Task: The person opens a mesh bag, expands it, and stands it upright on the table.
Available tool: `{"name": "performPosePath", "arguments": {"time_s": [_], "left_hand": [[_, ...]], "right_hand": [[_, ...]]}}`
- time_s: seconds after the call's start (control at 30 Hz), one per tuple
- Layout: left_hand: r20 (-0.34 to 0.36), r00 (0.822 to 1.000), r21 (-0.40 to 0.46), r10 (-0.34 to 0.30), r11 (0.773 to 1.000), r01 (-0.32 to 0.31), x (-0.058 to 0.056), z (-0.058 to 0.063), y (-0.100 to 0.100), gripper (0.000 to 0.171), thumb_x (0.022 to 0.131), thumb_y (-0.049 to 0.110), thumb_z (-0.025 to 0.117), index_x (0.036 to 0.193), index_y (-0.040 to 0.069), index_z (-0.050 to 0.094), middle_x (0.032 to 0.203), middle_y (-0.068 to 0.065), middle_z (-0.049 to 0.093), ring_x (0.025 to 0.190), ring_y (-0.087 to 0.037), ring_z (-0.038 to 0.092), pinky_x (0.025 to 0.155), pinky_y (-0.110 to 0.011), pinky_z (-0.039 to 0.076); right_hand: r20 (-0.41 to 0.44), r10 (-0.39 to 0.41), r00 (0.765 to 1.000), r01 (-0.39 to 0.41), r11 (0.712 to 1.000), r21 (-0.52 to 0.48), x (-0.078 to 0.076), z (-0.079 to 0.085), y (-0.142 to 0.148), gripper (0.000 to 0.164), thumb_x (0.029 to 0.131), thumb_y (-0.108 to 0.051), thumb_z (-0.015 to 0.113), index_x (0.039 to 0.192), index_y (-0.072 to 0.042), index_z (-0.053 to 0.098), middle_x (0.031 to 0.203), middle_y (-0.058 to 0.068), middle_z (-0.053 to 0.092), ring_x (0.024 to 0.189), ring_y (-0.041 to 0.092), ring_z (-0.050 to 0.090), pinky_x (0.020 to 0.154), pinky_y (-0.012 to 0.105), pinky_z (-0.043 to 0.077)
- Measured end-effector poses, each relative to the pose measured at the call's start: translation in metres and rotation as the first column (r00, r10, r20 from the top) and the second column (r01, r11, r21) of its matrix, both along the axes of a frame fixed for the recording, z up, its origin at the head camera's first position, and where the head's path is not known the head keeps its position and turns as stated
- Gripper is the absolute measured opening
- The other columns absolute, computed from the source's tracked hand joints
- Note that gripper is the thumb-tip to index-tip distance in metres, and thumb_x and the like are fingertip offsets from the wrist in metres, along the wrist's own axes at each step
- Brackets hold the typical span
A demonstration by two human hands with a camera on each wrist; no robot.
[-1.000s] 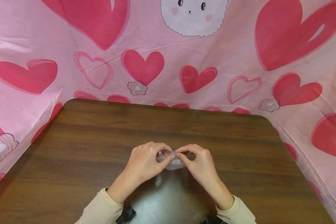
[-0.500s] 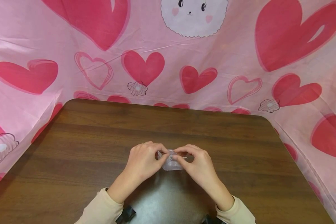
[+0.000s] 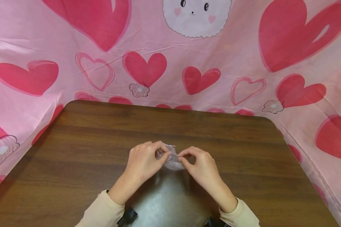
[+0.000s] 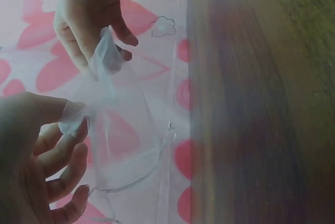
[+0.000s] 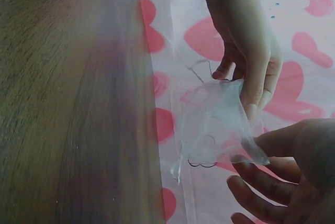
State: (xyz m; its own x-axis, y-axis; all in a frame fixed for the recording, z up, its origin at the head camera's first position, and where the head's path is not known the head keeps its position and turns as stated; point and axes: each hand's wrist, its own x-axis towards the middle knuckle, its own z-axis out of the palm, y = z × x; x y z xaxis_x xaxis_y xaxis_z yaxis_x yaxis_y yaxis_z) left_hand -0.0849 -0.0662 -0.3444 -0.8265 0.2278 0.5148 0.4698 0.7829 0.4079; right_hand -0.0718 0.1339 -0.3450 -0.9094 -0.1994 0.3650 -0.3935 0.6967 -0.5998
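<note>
A thin, see-through whitish bag (image 3: 174,163) is stretched between the two hands above the table. My left hand (image 3: 146,159) pinches one part of it between thumb and index finger. On the other side, my right hand (image 3: 200,164) pinches it the same way. In the left wrist view the sheer bag (image 4: 123,145) hangs slack, with a cord-like line across its lower part. The right wrist view shows the bag (image 5: 209,124) spread out, its film bunched at each pinch. Nothing can be made out inside it.
The brown wooden table (image 3: 102,132) has rounded far corners. A pink cloth (image 3: 170,41) printed with red hearts hangs along its back and sides. Black straps (image 3: 128,217) show below the beige sleeves (image 3: 105,209).
The fingertips, close together a second ago, are now slightly apart. My left hand has shifted a little left and up, and the bag's far edge now sticks up beyond the fingers.
</note>
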Motion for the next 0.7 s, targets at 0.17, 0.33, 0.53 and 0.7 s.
{"name": "performPosePath", "arguments": {"time_s": [0.17,0.33,0.53,0.7], "left_hand": [[0.031,0.999,-0.017,-0.013,1.0,0.013,-0.0003,0.0,0.0003,0.011,0.078,0.028,0.083,0.083,0.029,0.073,0.062,0.016,0.055,0.055,-0.004,0.047,0.05,-0.026,0.037],[0.066,0.995,-0.046,-0.079,0.996,0.082,-0.0005,0.0002,0.0012,0.019,0.077,0.03,0.085,0.091,0.028,0.072,0.075,0.017,0.061,0.066,-0.005,0.055,0.054,-0.028,0.043],[0.053,0.992,-0.077,-0.111,0.99,0.115,-0.0008,0.0003,0.0029,0.014,0.078,0.035,0.084,0.083,0.031,0.072,0.075,0.019,0.061,0.067,-0.004,0.055,0.054,-0.025,0.042],[0.052,0.995,-0.084,-0.08,0.993,0.084,-0.0004,0.0011,0.0031,0.008,0.079,0.032,0.083,0.08,0.032,0.075,0.07,0.02,0.063,0.062,-0.001,0.053,0.053,-0.023,0.04]], "right_hand": [[-0.037,-0.016,0.999,0.015,1.0,-0.019,-0.0017,0.0008,0.0004,0.015,0.079,-0.008,0.083,0.085,-0.02,0.076,0.079,-0.015,0.066,0.075,0.007,0.063,0.065,0.031,0.048],[-0.061,-0.009,0.998,0.007,1.0,-0.022,-0.0026,0.0009,-0.0003,0.016,0.078,-0.008,0.084,0.083,-0.02,0.076,0.08,-0.014,0.068,0.073,0.007,0.063,0.064,0.03,0.047],[-0.061,0.012,0.998,-0.015,0.999,-0.038,-0.0027,0.0011,-0.0012,0.013,0.077,-0.011,0.085,0.081,-0.02,0.076,0.078,-0.016,0.067,0.071,0.01,0.062,0.064,0.028,0.047],[-0.068,0.021,0.997,-0.025,0.998,-0.066,-0.002,0.0012,-0.0018,0.015,0.075,-0.012,0.087,0.08,-0.021,0.075,0.077,-0.017,0.065,0.071,0.011,0.061,0.064,0.026,0.048]]}}
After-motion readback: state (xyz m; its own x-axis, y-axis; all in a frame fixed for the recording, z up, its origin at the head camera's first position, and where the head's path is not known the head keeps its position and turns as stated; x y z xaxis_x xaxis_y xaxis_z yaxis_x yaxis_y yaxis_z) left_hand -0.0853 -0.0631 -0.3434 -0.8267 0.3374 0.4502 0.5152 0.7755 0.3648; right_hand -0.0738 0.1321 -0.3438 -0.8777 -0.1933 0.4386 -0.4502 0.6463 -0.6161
